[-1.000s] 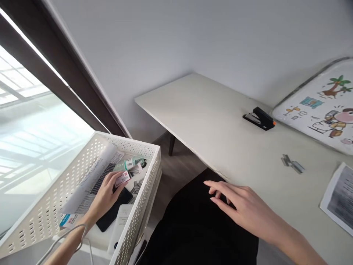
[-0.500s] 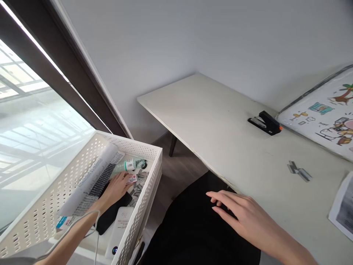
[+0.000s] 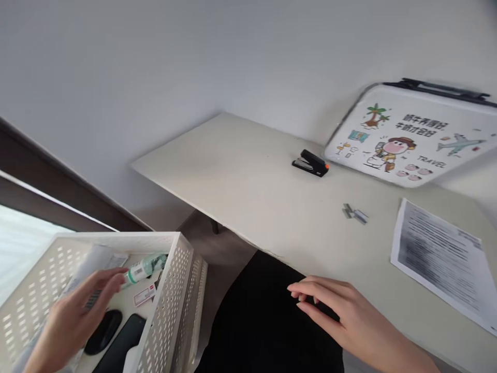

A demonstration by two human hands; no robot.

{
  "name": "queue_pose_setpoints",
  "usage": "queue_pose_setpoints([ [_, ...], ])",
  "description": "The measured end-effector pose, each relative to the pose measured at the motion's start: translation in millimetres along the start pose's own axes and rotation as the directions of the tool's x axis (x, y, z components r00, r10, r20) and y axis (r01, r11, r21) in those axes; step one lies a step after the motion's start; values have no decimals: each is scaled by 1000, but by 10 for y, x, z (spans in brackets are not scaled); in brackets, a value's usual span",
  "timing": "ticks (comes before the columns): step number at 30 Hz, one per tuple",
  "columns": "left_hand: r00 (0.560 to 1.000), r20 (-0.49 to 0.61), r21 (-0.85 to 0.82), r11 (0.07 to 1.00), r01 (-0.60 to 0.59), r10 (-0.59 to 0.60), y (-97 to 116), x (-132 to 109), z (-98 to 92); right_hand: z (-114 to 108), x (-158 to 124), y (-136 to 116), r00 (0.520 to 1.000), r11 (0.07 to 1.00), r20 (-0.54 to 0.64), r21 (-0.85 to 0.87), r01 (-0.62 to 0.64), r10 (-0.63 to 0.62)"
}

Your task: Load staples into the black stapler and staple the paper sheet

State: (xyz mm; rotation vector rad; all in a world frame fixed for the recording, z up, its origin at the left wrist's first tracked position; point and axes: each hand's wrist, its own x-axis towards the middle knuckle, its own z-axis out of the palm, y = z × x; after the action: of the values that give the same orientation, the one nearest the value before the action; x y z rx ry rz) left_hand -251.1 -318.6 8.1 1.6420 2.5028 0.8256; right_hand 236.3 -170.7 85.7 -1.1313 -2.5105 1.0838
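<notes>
- Clearly, the left hand is the nearer one to the green-labelled bottle, which lies in the perforated white bin at the lower left of the frame.
- The bottle is to the upper right of that hand, with its long axis slanting gently from lower left to upper right; its lower-left end sits right at the fingertips.
- The left thumb and forefinger are close together, pointing at that end; whether they grip it or only overlap it in view, I cannot tell.
- The right hand, at lower centre right, is loosely curled with its thumb apart from the fingers, holds nothing, and is well away from the bin.
- Counted in the bin: one bottle, one small red-and-white box below it, one black oval object, one black flat slab.
- Counted on the table: one black stapler, at least two grey staple strips, one printed sheet, one cartoon-printed case at upper right.
</notes>
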Motion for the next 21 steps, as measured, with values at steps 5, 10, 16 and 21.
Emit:
queue_pose_setpoints([
  [5,975,-82,-64,976,-210,205,902,495,-200,-123,-175,185,990,985,-119,166,-54,75],
  [10,816,156,-264,820,-508,556,1832,1044,181,-273,-286,413,973,973,-191,216,-85,128],
  [16,394,354,-495,527,-690,848,3149,1514,1110,-542,-475,1086,807,957,-527,45,-285,265],
  [21,364,244,-550,438,-711,899,3980,1595,2098,-583,-724,1788,555,846,-806,-137,-515,207],
])
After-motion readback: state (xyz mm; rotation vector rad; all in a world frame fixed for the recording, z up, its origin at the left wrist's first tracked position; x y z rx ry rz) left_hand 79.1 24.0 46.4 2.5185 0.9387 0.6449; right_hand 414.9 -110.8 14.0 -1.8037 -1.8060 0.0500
